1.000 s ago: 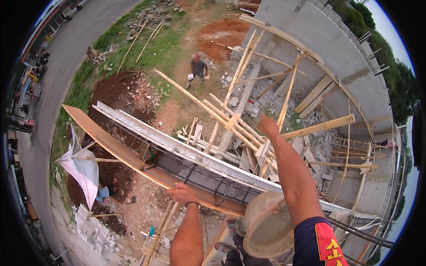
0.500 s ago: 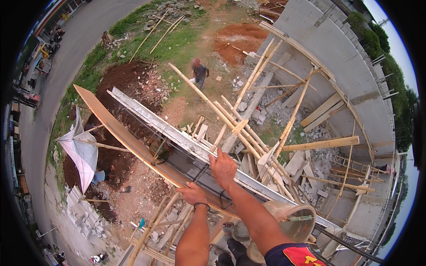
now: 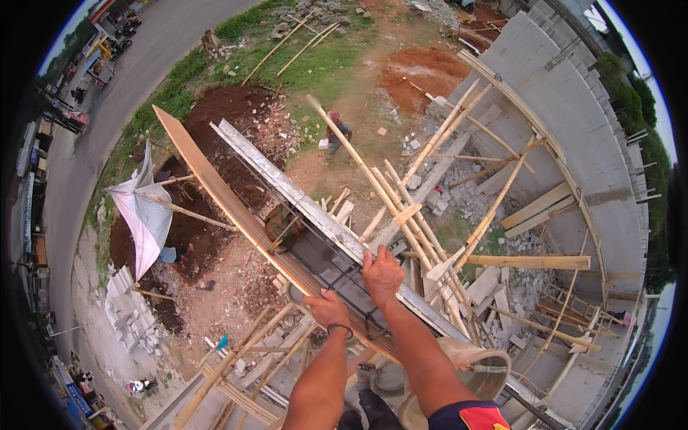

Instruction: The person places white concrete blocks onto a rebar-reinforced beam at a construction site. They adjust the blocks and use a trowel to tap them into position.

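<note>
Right hand (image 3: 383, 276), raised earlier, now rests on the cement-smeared plank (image 3: 297, 192), closure indeterminable; left hand (image 3: 328, 308) pinches the plywood panel (image 3: 215, 179). Both form sides appear braced.

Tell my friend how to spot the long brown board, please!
Start at the grey road on the left, then look right to the long, dark channel slanting through the middle. The brown board is the channel's left wall, with the left hand at its edge near the lower end. Unlike the whitish-grey beam opposite, it is thin and orange-brown.
</note>
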Demonstrator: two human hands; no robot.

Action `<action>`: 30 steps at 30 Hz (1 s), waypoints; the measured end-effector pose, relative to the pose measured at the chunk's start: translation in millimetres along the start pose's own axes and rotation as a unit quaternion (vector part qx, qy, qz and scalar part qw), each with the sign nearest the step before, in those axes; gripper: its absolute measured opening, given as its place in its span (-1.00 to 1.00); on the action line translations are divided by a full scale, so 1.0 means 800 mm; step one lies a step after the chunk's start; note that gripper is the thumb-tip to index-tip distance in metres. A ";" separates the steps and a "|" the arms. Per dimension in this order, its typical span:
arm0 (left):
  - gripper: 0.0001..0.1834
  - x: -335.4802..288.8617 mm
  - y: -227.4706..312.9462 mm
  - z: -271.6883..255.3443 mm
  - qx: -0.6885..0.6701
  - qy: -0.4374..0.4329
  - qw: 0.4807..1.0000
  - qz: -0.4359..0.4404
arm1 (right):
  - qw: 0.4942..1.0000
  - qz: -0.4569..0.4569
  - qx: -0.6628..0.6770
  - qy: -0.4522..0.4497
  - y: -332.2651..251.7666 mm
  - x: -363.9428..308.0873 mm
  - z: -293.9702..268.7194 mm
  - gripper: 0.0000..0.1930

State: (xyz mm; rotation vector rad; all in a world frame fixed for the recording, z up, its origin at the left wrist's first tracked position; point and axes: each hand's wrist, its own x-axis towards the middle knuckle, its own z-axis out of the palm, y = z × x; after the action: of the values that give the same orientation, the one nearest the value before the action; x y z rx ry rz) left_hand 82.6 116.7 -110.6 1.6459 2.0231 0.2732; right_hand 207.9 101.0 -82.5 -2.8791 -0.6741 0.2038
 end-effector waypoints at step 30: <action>-0.35 0.000 -0.008 -0.004 -0.043 -0.003 0.999 -0.019 | 0.999 -0.021 -0.032 0.028 -0.006 -0.007 0.008 -0.61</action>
State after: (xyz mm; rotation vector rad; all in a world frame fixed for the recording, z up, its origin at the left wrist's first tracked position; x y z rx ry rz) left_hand 75.5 115.5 -110.9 1.5523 2.0079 0.3366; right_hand 199.6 103.5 -87.0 -2.9165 -0.7431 0.0962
